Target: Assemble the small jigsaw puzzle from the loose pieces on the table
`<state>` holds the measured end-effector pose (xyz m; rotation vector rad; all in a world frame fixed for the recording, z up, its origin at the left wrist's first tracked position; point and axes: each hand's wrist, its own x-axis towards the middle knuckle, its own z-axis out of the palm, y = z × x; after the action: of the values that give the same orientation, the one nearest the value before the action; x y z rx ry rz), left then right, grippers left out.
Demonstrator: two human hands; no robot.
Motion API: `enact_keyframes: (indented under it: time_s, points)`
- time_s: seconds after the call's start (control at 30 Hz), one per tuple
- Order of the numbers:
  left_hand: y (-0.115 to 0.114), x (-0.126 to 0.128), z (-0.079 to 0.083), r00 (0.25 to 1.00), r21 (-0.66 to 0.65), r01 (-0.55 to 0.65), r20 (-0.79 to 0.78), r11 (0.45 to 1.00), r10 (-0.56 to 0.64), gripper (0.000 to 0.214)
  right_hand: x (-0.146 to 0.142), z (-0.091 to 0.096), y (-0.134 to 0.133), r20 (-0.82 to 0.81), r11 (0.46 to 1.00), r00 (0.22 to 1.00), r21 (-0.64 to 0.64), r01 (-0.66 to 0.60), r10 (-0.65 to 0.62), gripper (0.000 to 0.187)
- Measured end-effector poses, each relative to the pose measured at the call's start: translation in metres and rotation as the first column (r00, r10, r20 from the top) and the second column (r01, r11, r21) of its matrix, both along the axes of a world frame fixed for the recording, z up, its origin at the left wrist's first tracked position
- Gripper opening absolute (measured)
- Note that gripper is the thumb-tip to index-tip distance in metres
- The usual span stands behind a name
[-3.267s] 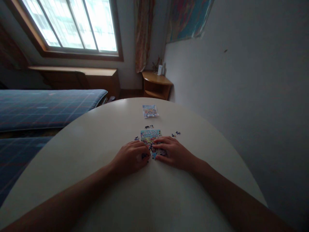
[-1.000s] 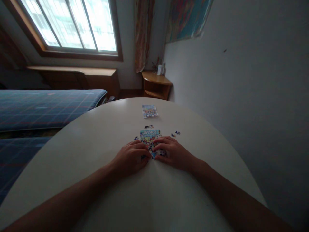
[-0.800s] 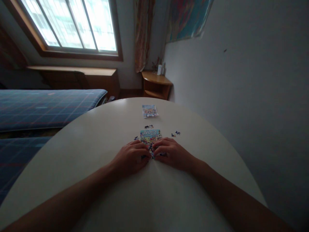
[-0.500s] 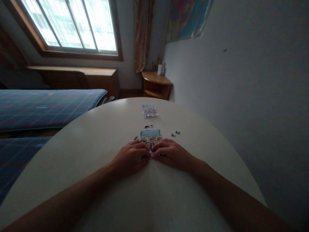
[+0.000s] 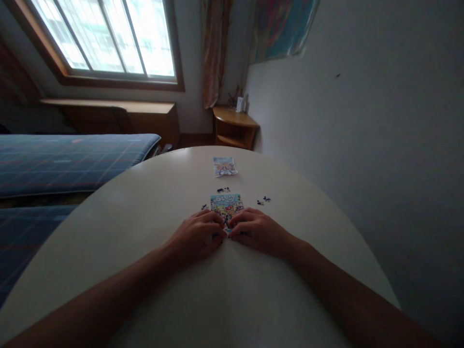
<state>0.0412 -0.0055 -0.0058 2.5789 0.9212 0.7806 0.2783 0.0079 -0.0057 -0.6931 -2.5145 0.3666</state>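
Note:
A colourful printed card or booklet (image 5: 226, 202) with large pale lettering lies flat on the table, its near part covered by my fingers. Over its left near corner my left hand (image 5: 198, 233) is closed, fingertips pressed together. From the other side my right hand (image 5: 258, 231) is closed too, its fingertips almost meeting the left ones. Between the fingertips shows a small dark piece (image 5: 226, 221); its kind is too small to make out. Small dark pieces (image 5: 205, 207) lie left of the card, others (image 5: 223, 190) beyond it, and a few pieces (image 5: 266, 198) to its right.
A printed packet or sheet (image 5: 224, 166) lies farther back on the round white table (image 5: 152, 193). Left of the table is a plaid mattress (image 5: 72, 162). A wooden corner stand (image 5: 235, 117) stands beyond, and a grey-white wall (image 5: 362, 135) runs along the right.
The fingertips have shifted very slightly around the small dark piece. The card, loose pieces and packet stay where they were.

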Motion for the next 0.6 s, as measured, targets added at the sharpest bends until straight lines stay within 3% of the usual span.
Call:
enact_keyframes:
  time_s: [0.6]
  points:
    - [-0.0003,-0.0001,-0.0015,1.000,-0.026,-0.005,-0.019,1.000,0.004,0.014,0.0000,0.0017,-0.0010,-0.008,0.999,1.000,-0.032,0.007,-0.007,0.009]
